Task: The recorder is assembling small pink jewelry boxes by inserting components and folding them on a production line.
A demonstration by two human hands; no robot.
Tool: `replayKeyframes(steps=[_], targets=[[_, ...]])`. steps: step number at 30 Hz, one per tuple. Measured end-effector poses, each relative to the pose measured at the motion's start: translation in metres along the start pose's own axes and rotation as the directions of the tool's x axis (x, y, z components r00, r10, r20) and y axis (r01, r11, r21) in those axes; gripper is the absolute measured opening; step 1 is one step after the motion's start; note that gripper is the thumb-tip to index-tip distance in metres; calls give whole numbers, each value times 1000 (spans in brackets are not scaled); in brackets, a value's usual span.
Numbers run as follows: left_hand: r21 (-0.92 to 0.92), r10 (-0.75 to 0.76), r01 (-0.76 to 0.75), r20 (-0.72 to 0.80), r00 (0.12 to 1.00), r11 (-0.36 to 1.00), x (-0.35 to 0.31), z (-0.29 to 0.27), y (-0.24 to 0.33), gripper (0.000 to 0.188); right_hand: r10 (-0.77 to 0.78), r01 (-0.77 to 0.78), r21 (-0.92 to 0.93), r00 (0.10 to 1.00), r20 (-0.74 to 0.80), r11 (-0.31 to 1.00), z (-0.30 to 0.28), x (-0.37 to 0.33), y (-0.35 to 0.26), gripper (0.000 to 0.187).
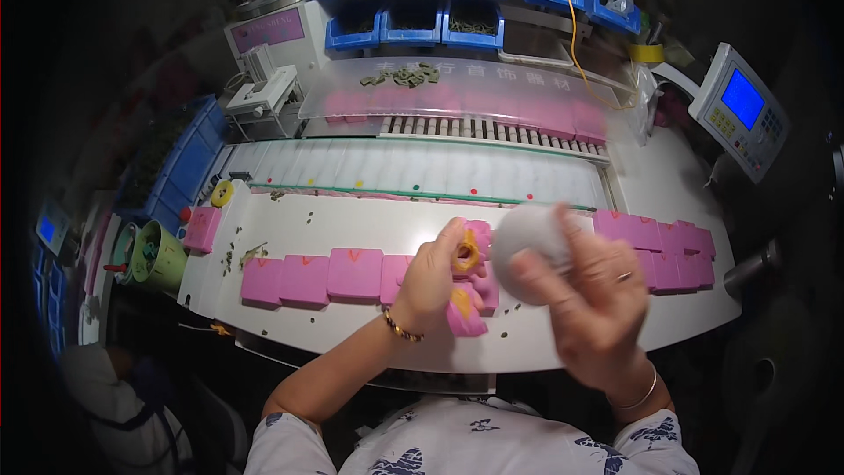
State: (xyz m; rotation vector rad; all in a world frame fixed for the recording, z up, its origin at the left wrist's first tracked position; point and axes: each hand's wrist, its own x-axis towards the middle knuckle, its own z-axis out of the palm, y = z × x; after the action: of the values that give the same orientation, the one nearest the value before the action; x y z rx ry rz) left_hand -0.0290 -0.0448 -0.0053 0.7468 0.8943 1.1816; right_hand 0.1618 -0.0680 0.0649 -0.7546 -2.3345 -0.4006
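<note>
My left hand (428, 277) is closed on a pink rubber mold (479, 233), its piece bent open. A yellowish-brown ringed hole shows in the mold's edge, and a second pink flap (466, 315) with an orange-yellow patch hangs just below. Wrapped round a rounded whitish-grey ball or pouch (527, 255), my right hand (598, 299) is blurred by motion, close to the mold's right side. Whether the ball touches the mold, I cannot tell.
Pink blocks stand in a row (356, 274) at left and a double row (659, 257) at right on the white table (343, 334). Behind runs a green-edged white-panelled strip (422, 165). Blue bins (475, 25) rise behind; a blue-screened control panel (743, 110) stands right, a green bucket (160, 255) left.
</note>
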Motion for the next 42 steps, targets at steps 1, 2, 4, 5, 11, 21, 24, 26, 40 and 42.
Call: replayKeyframes(steps=[1,2,4,5,11,21,24,26,40,42], targets=[[15,33,-34,50,998,999,-6,3,7,53,-40,40,-1,997,70,999,2,-1,-10,47],[25,59,-62,103,993,998,-11,7,11,51,-95,96,-3,989,117,995,13,-6,-16,49],[41,61,-66,121,991,997,-13,5,1,56,-95,90,36,980,173,995,17,-14,-14,51],[39,65,-70,111,992,997,-11,-2,-4,56,-112,94,91,971,209,991,17,-16,-9,51],[188,384,-369,-50,922,910,2,-28,3,63,208,-205,-35,963,171,978,5,-27,18,48],[76,628,-625,-19,778,777,-18,-19,7,56,9,-52,141,957,291,989,26,-22,-24,55],[224,687,-656,-100,720,720,-14,-28,20,55,132,-176,104,933,336,979,26,-34,1,61],[191,594,-565,-175,785,803,-13,-42,33,54,233,-252,26,924,302,967,25,-40,19,64],[295,357,-307,-131,925,905,-31,-51,29,48,14,-144,349,937,350,926,104,-10,-45,56],[254,304,-266,-126,944,930,-32,-51,25,47,5,-159,330,907,422,930,122,-14,-50,55]])
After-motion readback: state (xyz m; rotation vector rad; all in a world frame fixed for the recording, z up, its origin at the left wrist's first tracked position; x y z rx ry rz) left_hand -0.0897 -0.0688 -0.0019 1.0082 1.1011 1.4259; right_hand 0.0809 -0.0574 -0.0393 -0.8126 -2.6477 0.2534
